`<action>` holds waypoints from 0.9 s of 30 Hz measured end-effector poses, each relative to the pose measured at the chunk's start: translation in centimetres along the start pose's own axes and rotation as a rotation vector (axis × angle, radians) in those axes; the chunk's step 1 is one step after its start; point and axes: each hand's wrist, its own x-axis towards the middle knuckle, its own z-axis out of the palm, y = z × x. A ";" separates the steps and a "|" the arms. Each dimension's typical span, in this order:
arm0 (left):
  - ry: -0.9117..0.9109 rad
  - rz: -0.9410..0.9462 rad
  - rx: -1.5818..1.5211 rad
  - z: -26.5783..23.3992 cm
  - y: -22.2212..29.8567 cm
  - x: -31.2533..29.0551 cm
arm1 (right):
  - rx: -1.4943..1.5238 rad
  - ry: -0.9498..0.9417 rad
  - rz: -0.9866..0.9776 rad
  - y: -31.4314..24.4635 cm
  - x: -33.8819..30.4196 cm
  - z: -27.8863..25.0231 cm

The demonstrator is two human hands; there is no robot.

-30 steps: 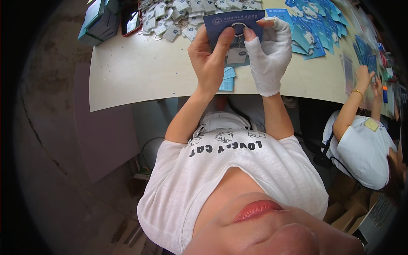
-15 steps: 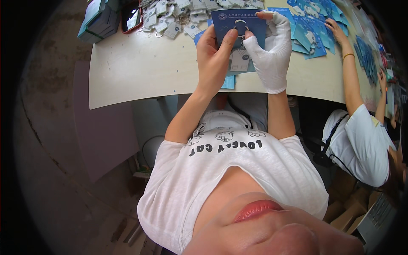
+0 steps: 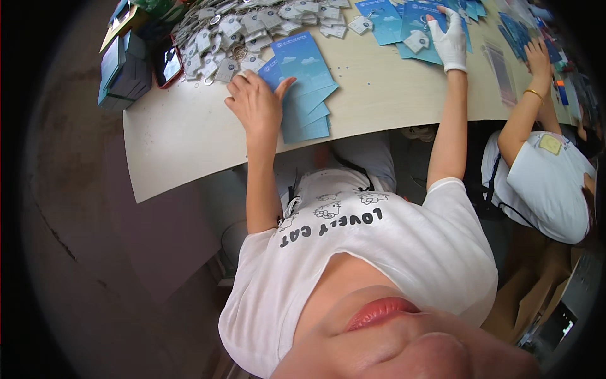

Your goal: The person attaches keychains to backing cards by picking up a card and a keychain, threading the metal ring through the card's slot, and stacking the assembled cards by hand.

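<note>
1. White-gloved right hand (image 3: 449, 41) is over a blue card (image 3: 411, 23) with a keychain (image 3: 416, 42); its grip I cannot tell.
2. Bare left hand (image 3: 257, 104), spread wide, is nearer the fanned blue cards (image 3: 309, 76) just to its right, long axis pointing away from the body.
3. Keychain pile (image 3: 252, 26) crowds their far-left edge; phone (image 3: 168, 62) lies farther left on the counter (image 3: 189, 139).

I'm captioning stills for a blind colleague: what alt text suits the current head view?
A person's bare left hand is at some fanned blue cards on a pale table; the right hand, in a white glove, is over more blue cards beside a white tag. A heap of white tags lies beyond the left hand, and a co-worker shows at far right.
</note>
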 end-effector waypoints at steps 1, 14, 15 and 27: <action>0.054 0.012 -0.031 0.5 -0.2 0.1 | -0.427 0.054 -0.110 -0.3 -0.1 0.4; 0.078 0.120 -0.034 1.4 1.2 1.8 | -0.663 -0.314 -0.550 -1.9 -1.7 7.5; 0.106 0.126 -0.019 1.7 1.3 2.0 | -0.614 -0.360 -0.573 -0.8 -0.9 6.6; -0.052 0.030 -0.322 3.9 -0.6 3.7 | -0.558 -0.392 -0.611 1.5 6.6 5.0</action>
